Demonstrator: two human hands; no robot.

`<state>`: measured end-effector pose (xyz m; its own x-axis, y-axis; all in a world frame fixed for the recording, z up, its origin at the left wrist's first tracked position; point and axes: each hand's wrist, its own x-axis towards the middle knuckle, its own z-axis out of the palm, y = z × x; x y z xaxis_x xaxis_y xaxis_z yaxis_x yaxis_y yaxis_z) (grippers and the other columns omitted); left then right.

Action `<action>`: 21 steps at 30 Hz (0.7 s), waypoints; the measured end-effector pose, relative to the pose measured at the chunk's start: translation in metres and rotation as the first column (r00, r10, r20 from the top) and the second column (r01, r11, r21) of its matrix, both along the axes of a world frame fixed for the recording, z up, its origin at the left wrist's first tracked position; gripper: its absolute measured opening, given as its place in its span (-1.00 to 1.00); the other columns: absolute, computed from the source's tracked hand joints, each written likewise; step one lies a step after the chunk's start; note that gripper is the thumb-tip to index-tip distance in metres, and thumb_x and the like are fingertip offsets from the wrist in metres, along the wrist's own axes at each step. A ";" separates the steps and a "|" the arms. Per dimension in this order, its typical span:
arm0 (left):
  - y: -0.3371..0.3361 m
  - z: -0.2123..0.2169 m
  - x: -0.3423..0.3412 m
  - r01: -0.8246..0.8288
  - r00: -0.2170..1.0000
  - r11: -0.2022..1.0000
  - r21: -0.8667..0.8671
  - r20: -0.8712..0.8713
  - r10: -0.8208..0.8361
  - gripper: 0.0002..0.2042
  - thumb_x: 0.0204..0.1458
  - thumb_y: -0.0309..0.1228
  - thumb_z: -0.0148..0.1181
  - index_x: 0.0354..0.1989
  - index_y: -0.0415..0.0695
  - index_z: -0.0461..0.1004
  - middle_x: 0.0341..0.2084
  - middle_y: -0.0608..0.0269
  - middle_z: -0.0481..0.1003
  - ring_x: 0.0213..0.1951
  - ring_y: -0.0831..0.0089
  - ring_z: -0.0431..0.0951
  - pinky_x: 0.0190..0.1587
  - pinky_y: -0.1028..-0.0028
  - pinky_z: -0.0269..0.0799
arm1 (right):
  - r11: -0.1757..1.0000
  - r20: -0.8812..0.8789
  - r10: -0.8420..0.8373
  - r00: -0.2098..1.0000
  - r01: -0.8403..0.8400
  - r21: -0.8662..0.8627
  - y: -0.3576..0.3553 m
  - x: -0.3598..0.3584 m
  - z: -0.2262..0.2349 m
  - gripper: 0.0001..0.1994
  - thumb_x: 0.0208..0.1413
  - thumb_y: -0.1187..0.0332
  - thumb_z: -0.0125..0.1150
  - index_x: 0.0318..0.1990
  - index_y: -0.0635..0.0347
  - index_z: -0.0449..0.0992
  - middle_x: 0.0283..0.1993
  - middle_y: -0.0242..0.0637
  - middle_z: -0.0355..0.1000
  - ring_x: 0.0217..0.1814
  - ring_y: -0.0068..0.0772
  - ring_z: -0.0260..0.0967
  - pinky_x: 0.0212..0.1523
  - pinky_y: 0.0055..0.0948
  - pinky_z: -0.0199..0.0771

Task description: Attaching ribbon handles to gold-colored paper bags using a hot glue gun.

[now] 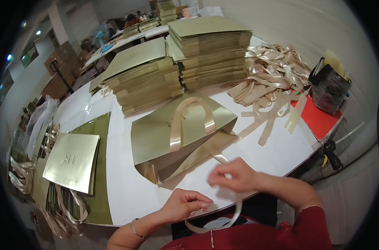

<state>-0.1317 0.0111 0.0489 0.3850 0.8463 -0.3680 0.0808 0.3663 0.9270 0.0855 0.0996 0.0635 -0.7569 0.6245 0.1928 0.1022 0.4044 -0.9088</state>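
Observation:
A flat gold paper bag [156, 133] lies on the white table [127, 183], its open mouth toward me and one beige ribbon handle [191, 121] looped across its top face. A second beige ribbon [235, 208] runs from the bag's mouth to my right hand [233, 175], which pinches it, then hangs in a loop over the table's near edge. My left hand [185, 204] rests on the table beside the loop, its fingertips at the ribbon; whether it grips the ribbon is unclear.
Two tall stacks of flat gold bags [148, 79] [210, 50] stand behind the bag. A pile of loose beige ribbons [273, 75] lies right, near a red sheet [318, 121] and a black bag [329, 89]. Finished gold bags [72, 158] lie left. A glue gun [331, 152] hangs at the right edge.

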 end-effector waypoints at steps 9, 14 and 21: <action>0.029 -0.058 -0.034 -0.647 0.746 0.763 0.008 0.213 0.631 -0.86 0.17 -0.49 0.09 -0.23 -0.34 0.46 -0.38 0.10 0.56 -0.35 0.44 0.58 -0.28 0.49 0.52 | 0.922 0.554 0.184 0.812 -0.338 0.190 0.109 -0.108 -0.044 -0.73 -0.02 0.18 0.19 -0.26 0.17 0.55 -0.46 -0.18 0.43 -0.37 -0.40 0.33 -0.26 -0.31 0.31; 0.033 -0.049 -0.032 -0.639 0.705 0.754 -0.148 0.278 0.652 -0.87 0.16 -0.51 0.07 -0.22 -0.34 0.42 -0.38 0.03 0.54 -0.36 0.28 0.61 -0.35 0.37 0.61 | 0.991 0.600 0.118 0.791 -0.059 -0.118 0.120 -0.109 -0.012 -0.46 -0.11 0.05 0.30 0.00 0.18 0.49 -0.03 -0.14 0.45 0.04 -0.28 0.35 0.06 -0.36 0.31; 0.046 -0.051 -0.023 -0.694 0.625 0.685 -0.222 0.286 0.726 -0.82 0.16 -0.40 0.12 -0.27 -0.30 0.41 -0.40 0.02 0.53 -0.43 0.26 0.62 -0.48 0.33 0.62 | 0.949 0.492 0.018 0.870 0.140 -0.283 0.116 -0.112 -0.019 -0.37 -0.09 -0.02 0.34 0.05 0.29 0.45 0.03 -0.12 0.41 0.12 -0.30 0.29 0.14 -0.43 0.21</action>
